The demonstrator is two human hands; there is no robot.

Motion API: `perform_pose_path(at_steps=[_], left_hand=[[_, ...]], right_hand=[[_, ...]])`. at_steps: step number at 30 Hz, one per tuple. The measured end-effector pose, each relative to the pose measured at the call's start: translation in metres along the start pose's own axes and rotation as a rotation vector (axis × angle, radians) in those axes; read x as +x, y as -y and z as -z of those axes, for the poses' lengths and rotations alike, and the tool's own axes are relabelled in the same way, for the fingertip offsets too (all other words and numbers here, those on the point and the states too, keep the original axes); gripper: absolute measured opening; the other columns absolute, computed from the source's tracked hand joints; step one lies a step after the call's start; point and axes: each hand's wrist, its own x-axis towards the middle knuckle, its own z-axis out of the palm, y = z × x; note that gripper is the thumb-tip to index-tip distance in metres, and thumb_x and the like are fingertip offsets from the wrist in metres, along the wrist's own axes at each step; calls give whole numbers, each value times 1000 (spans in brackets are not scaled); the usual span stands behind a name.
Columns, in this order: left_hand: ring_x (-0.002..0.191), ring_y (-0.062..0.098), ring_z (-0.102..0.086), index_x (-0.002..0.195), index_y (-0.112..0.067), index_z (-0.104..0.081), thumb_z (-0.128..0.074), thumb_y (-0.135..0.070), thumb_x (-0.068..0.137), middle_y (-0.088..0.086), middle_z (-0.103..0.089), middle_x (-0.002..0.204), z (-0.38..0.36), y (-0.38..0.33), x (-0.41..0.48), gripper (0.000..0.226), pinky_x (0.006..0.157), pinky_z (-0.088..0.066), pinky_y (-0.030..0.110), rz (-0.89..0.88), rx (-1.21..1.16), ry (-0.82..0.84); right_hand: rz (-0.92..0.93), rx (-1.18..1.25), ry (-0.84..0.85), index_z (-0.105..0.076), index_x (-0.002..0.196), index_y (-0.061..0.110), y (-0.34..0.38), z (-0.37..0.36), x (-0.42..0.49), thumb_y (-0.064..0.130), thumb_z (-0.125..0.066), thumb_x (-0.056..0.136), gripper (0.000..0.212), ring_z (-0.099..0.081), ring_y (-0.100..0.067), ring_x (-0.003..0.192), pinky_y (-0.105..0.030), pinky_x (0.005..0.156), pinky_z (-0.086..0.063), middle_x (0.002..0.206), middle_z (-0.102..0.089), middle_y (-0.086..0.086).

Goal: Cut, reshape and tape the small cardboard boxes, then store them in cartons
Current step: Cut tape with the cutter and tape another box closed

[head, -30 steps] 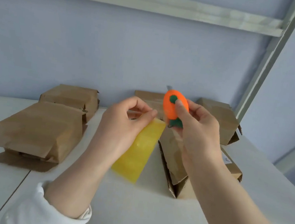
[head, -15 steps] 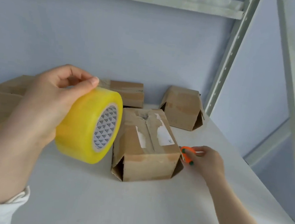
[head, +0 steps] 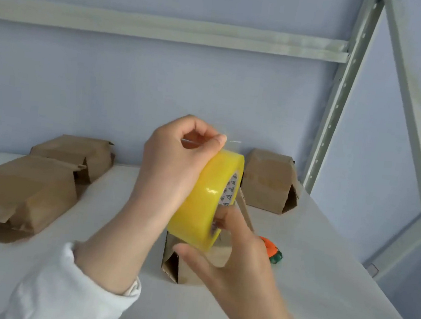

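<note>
A yellow roll of packing tape (head: 206,200) is held up in front of me. My left hand (head: 174,165) wraps over the roll's top and pinches the clear loose tape end at its upper edge. My right hand (head: 233,251) grips the roll from below, fingers in its core and thumb under its rim. Behind and beneath the roll stands a small cardboard box (head: 181,266), mostly hidden by my hands. The orange cutter with a green tip (head: 271,250) lies on the white table (head: 294,287) to the right of that box.
Two flattened cardboard boxes (head: 25,188) (head: 76,154) lie at the left, another small box (head: 267,181) stands at the back right. A grey metal shelf upright (head: 340,95) and a diagonal brace (head: 417,130) rise at the right, beside the table's right edge.
My right hand has left the orange cutter on the table and come up to grip the tape roll. My left hand shifted to the roll's top and pinches the tape end.
</note>
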Motion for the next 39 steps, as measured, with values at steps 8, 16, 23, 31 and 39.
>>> perform_pose_path(at_steps=[8, 16, 23, 31, 39], left_hand=[[67, 4, -53, 68, -26, -65, -74, -31, 75, -9, -60, 67, -3, 45, 43, 13, 62, -37, 17, 235, -121, 286], [60, 6, -52, 76, -24, -56, -71, -28, 79, -7, -60, 69, -17, 66, 77, 16, 56, -36, 21, 377, -250, 535], [79, 11, -60, 97, -16, -60, -68, -31, 83, 3, -64, 94, -32, 89, 94, 22, 63, -47, 18, 328, -178, 615], [83, 13, -66, 94, -8, -72, -70, -37, 79, 6, -72, 92, -21, 105, 111, 33, 91, -53, 34, 407, -157, 878], [60, -7, -58, 71, -28, -69, -72, -33, 78, -12, -64, 60, -16, 89, 109, 9, 58, -41, 7, -29, 81, 592]], right_hand=[[-138, 281, 141, -61, 104, 24, -12, 34, 29, 39, -58, 82, 27, -66, -7, 95, -19, 82, -49, 100, -71, 11], [-278, 197, 141, -58, 109, 28, -21, 18, 37, 78, -67, 53, 76, -64, -6, 101, -21, 84, -51, 108, -68, 15], [-267, 208, -70, -63, 89, 26, -19, 2, 51, 84, -62, 46, 72, -69, -4, 82, -15, 66, -52, 87, -73, 16], [-273, 262, -83, -66, 87, 21, -17, -4, 58, 81, -69, 41, 75, -71, -10, 75, -17, 60, -53, 84, -75, 7], [-281, 253, -80, -69, 86, 21, -22, -1, 54, 79, -72, 42, 73, -70, -13, 81, -20, 66, -54, 89, -75, 4]])
